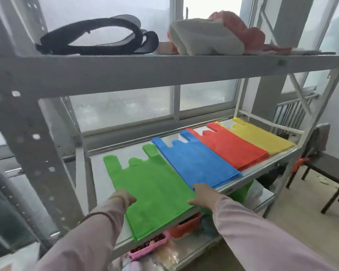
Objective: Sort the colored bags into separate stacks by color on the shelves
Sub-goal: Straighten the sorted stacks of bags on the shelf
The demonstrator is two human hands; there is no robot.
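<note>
- Fingers of the left hand are curling on the left edge of the green bag.
- Right hand is touching its right edge; whether those fingers are clamping, I cannot tell.

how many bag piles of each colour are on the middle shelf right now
green pile: 1
blue pile: 1
red pile: 1
yellow pile: 1
total: 4
</note>
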